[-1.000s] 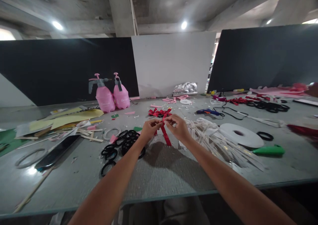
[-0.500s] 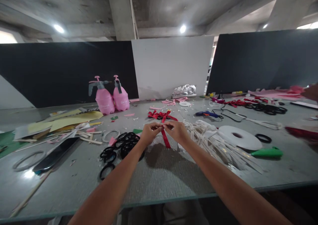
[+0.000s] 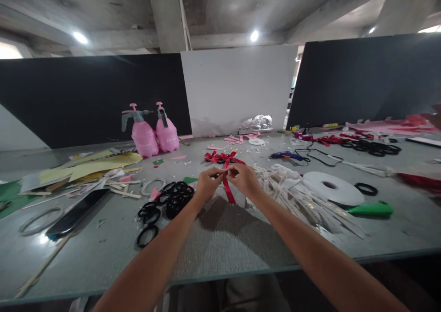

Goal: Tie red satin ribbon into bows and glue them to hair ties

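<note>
Both hands meet over the middle of the table, pinching a red ribbon (image 3: 228,192) whose tail hangs down between them. My left hand (image 3: 209,183) is closed, its thumb and fingertips pressed together at the ribbon. Facing it, my right hand (image 3: 243,176) is closed in a similar pinch, its fingertips almost touching the left ones. The part of the ribbon inside the fingers is hidden. Just beyond the hands lies a pile of red ribbon bows (image 3: 220,157). Black hair ties (image 3: 179,199) are heaped beside my left forearm, and white strips (image 3: 285,185) lie beside my right hand.
Two pink spray bottles (image 3: 145,137) stand at the back left. A phone (image 3: 78,213) and yellow paper (image 3: 103,163) lie on the left. To the right are a white ribbon roll (image 3: 347,193), a green tool handle (image 3: 372,209) and a blue glue gun (image 3: 285,156) with its cord.
My hands stay at nearly the same spot, with small finger shifts at the ribbon. At the far right, another person's hand has moved back toward the picture's edge.
</note>
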{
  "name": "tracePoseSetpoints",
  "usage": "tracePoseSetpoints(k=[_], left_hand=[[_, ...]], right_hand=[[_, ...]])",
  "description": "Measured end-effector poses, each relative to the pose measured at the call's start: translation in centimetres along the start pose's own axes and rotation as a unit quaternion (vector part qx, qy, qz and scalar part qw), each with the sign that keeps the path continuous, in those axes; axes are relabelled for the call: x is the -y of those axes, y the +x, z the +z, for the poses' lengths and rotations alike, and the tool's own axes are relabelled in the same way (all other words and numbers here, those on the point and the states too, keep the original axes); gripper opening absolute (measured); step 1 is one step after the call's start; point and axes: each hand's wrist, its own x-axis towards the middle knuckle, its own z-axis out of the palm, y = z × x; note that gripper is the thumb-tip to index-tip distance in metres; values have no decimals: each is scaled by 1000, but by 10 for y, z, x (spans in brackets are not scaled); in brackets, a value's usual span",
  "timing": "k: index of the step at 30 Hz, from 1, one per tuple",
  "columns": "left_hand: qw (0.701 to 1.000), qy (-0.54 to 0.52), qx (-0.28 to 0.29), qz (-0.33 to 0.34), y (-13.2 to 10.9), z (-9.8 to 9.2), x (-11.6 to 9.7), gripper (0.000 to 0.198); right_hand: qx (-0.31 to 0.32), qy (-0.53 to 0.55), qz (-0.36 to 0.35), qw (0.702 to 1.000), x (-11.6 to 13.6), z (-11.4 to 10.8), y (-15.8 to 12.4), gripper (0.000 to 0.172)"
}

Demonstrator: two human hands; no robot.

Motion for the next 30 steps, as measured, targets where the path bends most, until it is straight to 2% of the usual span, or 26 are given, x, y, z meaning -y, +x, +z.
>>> tracePoseSetpoints(k=[3,7,15,22,30], left_hand=[[999,-22,2,-24,1,-3,-4,20],[999,-39,1,-33,2,-4,-7,21],[1000,-2,3,-25,2,-4,0,22],[999,-25,-17,-44,3,-4,3,26],[1000,-2,-6,-24,3,-6,1,24]], right_hand=[[17,102,17,994,-2,-4,2,16],[32,151,19,988,-2,-8,2,23],[29,69,-23,997,-3,-8,2,16],[-2,76,-7,997,3,-13,2,17],[13,84,-5,996,4,-11,0,16]])
